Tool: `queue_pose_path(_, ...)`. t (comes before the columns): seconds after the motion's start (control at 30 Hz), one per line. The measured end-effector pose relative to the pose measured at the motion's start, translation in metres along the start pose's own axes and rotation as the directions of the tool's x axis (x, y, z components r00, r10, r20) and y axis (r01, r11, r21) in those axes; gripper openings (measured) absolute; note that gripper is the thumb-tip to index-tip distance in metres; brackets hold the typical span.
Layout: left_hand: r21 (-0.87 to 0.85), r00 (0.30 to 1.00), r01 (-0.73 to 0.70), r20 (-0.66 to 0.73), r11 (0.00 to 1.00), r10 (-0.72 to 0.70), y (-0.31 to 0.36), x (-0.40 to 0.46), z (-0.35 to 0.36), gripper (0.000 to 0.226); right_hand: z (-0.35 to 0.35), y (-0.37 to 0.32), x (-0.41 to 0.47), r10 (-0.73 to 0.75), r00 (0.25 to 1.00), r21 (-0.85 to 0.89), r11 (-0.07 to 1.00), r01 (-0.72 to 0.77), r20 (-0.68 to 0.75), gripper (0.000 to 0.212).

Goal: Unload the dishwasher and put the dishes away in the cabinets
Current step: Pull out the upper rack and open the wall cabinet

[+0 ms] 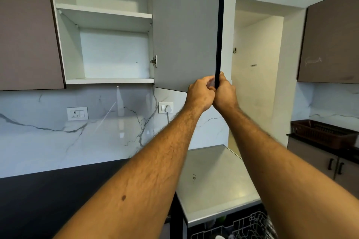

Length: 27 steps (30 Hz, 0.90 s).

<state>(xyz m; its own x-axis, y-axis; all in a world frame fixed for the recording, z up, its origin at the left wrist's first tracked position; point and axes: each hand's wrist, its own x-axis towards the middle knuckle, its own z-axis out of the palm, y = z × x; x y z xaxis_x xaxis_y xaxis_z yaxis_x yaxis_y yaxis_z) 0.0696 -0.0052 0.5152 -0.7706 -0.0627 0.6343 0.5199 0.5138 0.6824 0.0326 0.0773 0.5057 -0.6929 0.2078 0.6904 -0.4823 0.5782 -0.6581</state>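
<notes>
Both your arms reach up to the open cabinet door point(186, 29), a flat grey panel with a thin black edge, swung out edge-on toward you. Your left hand point(200, 93) curls its fingers onto the door's bottom corner from the inner face; your right hand point(225, 93) grips the same black edge from the outer side, thumb up along it. The two hands touch each other.

The cabinet point(108, 25) is white inside, smooth and boxy, with one white shelf point(104, 12) across the middle and a metal hinge point(154, 61) at the door's lower end. No dishes show on either level.

Below it runs a glossy white marble backsplash point(58, 137) with grey veins, carrying a white socket point(77, 113) and a plug point(166, 108) with its cord. The desk point(48, 200) is matte black; at its right end sits a pale grey stone-like slab point(215, 178).

The dishwasher rack point(250, 227), white wire, peeks in at the bottom edge, under the slab's near corner; what it holds is too cut off to tell. A brown plastic basket point(322, 133) sits on the far right counter.
</notes>
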Motion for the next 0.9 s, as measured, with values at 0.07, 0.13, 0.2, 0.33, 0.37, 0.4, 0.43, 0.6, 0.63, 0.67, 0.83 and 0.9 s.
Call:
queue_pose_path(0.07, 0.017, 1.000, 0.002, -0.009, 1.000, -0.002, -0.003, -0.001, -0.003, 0.043, 0.000, 0.002, -0.006, -0.016, 0.999, -0.031, 0.999, 0.017, 0.040, 0.056)
queue_pose_path(0.13, 0.030, 1.000, 0.007, 0.001, 1.000, -0.007, -0.007, -0.005, -0.004, 0.044, 0.002, 0.005, -0.012, -0.027, 0.997, -0.045, 0.999, 0.030, 0.068, 0.047)
queue_pose_path(0.2, 0.039, 1.000, 0.006, 0.003, 0.999, -0.006, -0.012, -0.013, -0.004, 0.044, 0.000, 0.006, -0.022, -0.027, 0.997, -0.026, 0.999, 0.029, 0.068, 0.044)
queue_pose_path(0.33, 0.198, 0.991, -0.026, -0.120, 0.980, 0.051, -0.030, -0.046, -0.004, 0.045, -0.004, 0.029, -0.052, -0.024, 0.998, -0.120, 0.992, 0.031, 0.055, 0.052)
queue_pose_path(0.37, 0.229, 0.988, -0.040, -0.138, 0.973, 0.074, -0.038, -0.057, -0.003, 0.045, -0.005, 0.039, -0.063, -0.016, 0.998, -0.141, 0.990, 0.024, 0.059, 0.050)
queue_pose_path(0.4, 0.256, 0.988, -0.050, -0.129, 0.965, 0.085, -0.049, -0.071, 0.000, 0.043, -0.006, 0.051, -0.078, 0.002, 0.998, -0.168, 0.986, 0.009, 0.068, 0.047)
queue_pose_path(0.43, 0.279, 0.991, -0.056, -0.103, 0.959, 0.087, -0.061, -0.084, 0.004, 0.041, -0.006, 0.064, -0.093, 0.022, 0.997, -0.194, 0.981, -0.007, 0.076, 0.045)
queue_pose_path(0.6, 0.317, 0.990, -0.043, 0.141, 0.947, -0.003, -0.131, -0.169, 0.035, 0.039, -0.011, 0.139, -0.188, 0.221, 0.962, -0.351, 0.924, -0.154, 0.159, 0.042)
queue_pose_path(0.63, 0.317, 0.981, -0.030, 0.191, 0.948, -0.032, -0.144, -0.187, 0.041, 0.038, -0.013, 0.153, -0.208, 0.268, 0.948, -0.376, 0.908, -0.188, 0.173, 0.042)
queue_pose_path(0.67, 0.317, 0.969, -0.013, 0.240, 0.948, -0.066, -0.156, -0.205, 0.048, 0.038, -0.015, 0.166, -0.229, 0.319, 0.929, -0.409, 0.885, -0.221, 0.187, 0.041)
queue_pose_path(0.83, 0.301, 0.865, 0.022, 0.473, 0.953, -0.169, -0.204, -0.271, 0.083, 0.039, -0.027, 0.225, -0.314, 0.518, 0.828, -0.562, 0.758, -0.330, 0.213, 0.042)
queue_pose_path(0.9, 0.289, 0.832, 0.059, 0.514, 0.956, -0.207, -0.212, -0.288, 0.098, 0.041, -0.034, 0.243, -0.338, 0.590, 0.774, -0.594, 0.714, -0.370, 0.227, 0.044)
